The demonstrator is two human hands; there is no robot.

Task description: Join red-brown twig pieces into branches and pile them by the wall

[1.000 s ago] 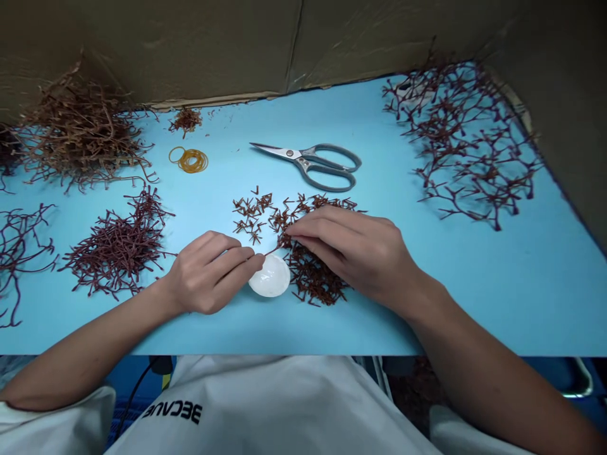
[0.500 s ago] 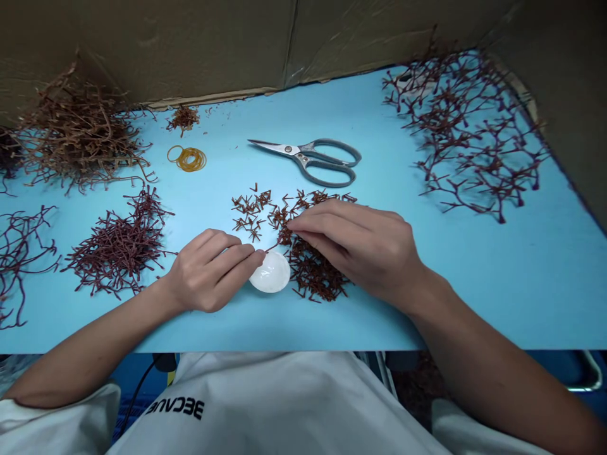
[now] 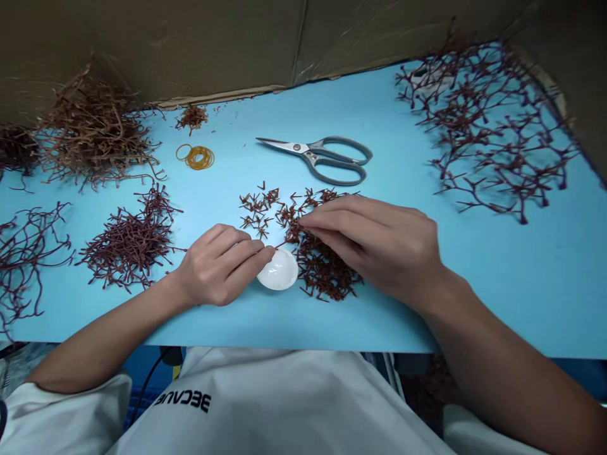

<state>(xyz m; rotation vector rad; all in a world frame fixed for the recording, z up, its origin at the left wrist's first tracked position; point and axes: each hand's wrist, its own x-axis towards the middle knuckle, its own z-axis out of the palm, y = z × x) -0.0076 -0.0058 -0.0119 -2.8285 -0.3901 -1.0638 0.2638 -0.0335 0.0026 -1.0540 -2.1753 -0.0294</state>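
Observation:
My left hand pinches a thin dark red twig, whose tip sticks out to the right above a small white dish. The fingers of my right hand are pressed together at the left edge of a heap of short reddish-brown pieces; what is between the fingertips is too small to make out. A looser cluster of the same small pieces lies behind the dish.
Grey-handled scissors lie behind my hands. Yellow rubber bands, a purple twig pile and a brown twig heap are at the left. Branching twigs spread at the back right, before cardboard walls.
The whole view has shifted, so the table and its things appear slightly further right. Both hands keep nearly the same pose beside the dish and the heap.

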